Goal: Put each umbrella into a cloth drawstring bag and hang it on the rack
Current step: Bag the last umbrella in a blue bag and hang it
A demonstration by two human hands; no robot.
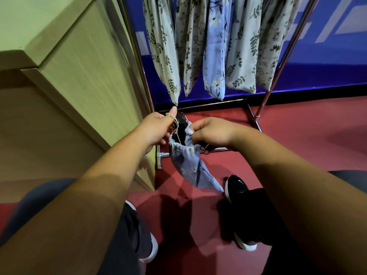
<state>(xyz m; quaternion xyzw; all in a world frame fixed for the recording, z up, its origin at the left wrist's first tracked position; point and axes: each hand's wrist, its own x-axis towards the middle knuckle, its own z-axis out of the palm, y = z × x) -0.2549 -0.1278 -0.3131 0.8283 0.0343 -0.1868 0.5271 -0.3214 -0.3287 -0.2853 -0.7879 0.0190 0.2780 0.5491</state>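
Observation:
A light blue floral drawstring bag (190,165) hangs between my hands above the red floor, its lower end drooping toward my right shoe. A black umbrella (181,128) pokes out of the bag's gathered mouth. My left hand (156,128) pinches the beige drawstring (175,129), which loops over the thumb. My right hand (212,132) grips the bag's rim at its right side. Behind them stands the metal rack (144,76), with several filled patterned bags (215,56) hanging from it.
A pale wooden cabinet (85,76) stands close on the left, right beside the rack's left post. The rack's base bars (252,116) lie on the red floor (297,135). A blue wall (327,62) is behind. My black shoes (236,187) are below the bag.

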